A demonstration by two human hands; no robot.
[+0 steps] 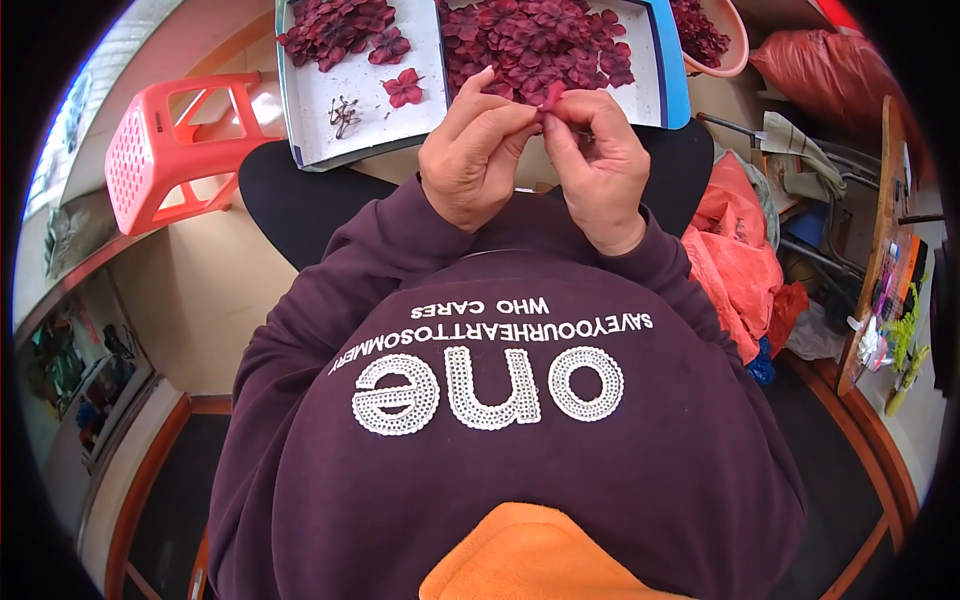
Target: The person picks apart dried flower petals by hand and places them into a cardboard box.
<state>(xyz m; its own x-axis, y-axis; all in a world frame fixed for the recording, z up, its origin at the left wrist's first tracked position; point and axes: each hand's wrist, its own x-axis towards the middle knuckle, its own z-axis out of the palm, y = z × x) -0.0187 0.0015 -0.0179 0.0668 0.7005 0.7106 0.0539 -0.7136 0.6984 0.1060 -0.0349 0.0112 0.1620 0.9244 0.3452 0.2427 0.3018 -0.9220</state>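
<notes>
My left hand [470, 150] and my right hand [600, 160] meet above my lap, and together their fingertips pinch a small dark red fabric flower petal [549, 97]. Just beyond them lies a white tray [320, 110] with a pile of dark red petals [340, 30], one loose petal [404, 88] and a small bunch of dark stamens [345, 115]. Beside it a blue-edged tray [668, 70] holds a bigger heap of petals [535, 40].
A red plastic stool [165, 150] stands at the left. A pink bowl [725, 40] with more petals sits at the top right. Orange and red plastic bags [740, 260] and clutter lie at the right, by a wooden board [885, 240].
</notes>
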